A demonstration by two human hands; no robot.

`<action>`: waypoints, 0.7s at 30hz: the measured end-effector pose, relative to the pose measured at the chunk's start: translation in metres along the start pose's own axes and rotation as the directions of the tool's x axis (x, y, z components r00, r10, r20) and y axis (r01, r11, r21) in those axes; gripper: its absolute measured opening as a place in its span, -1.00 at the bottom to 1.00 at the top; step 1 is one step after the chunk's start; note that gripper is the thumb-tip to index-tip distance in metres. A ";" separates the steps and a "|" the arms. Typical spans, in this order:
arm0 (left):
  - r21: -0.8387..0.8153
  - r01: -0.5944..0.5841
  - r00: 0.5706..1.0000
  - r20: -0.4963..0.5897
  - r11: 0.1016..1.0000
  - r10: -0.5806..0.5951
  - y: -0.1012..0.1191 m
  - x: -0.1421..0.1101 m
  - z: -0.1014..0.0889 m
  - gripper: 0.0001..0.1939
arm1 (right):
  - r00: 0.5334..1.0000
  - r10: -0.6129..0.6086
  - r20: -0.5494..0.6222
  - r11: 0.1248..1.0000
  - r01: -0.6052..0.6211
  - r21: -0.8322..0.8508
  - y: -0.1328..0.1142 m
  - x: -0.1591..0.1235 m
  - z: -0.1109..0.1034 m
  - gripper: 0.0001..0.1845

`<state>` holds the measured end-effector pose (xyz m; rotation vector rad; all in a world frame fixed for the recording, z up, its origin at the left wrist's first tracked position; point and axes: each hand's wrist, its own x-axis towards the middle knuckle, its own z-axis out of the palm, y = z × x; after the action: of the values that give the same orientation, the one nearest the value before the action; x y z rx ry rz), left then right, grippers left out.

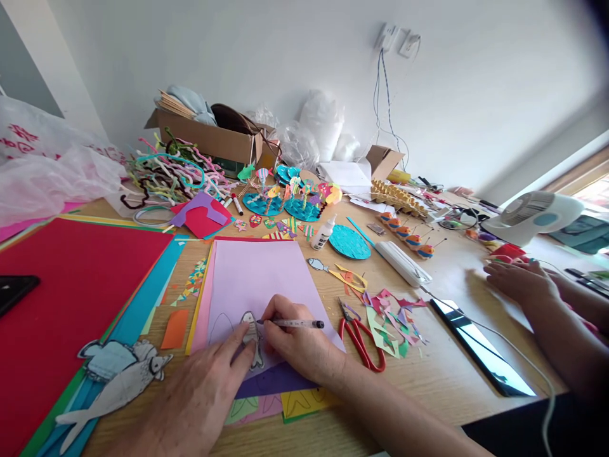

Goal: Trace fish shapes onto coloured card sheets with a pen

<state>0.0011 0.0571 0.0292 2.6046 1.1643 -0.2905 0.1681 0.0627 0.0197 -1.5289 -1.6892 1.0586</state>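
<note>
My right hand (290,333) is closed round a pen (299,324), its tip beside a small striped paper fish cutout (252,333). With fingers stretched out, my left hand (209,374) presses that cutout onto lilac paper (264,276). A drawn outline (221,324) shows on the lilac sheet, left of the cutout. Under its near edge lie purple paper (276,381) and yellow paper (304,403) with pencilled shapes. Larger grey paper fish (121,381) rest left of my left hand. Red-handled scissors (359,336) lie to the right of my right hand, near paper scraps (390,317).
Red card (80,273) covers the left side. A glue bottle (324,233), blue disc (349,242) and yellow scissors (349,277) lie beyond the lilac sheet. Pipe cleaners (181,171) heap behind. Right are a phone (480,346), fan (533,216) and another person's hands (521,279).
</note>
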 end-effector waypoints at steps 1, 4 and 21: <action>-0.002 0.002 1.000 -0.002 1.000 -0.002 0.000 0.000 -0.001 -0.34 | 1.000 0.004 0.004 1.000 -0.004 0.015 0.000 -0.001 0.000 -0.81; 0.005 0.009 1.000 0.016 1.000 -0.009 0.002 0.001 -0.006 -0.33 | 1.000 0.022 0.020 0.998 -0.023 0.056 0.001 -0.004 0.000 -0.80; 0.034 0.006 0.999 0.033 0.999 -0.007 -0.001 0.002 -0.002 -0.32 | 0.998 -0.059 -0.021 0.992 0.057 -0.114 0.000 -0.011 0.001 -0.82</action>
<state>0.0017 0.0594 0.0302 2.6156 1.1672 -0.3561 0.1686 0.0516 0.0195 -1.5466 -1.7929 0.9247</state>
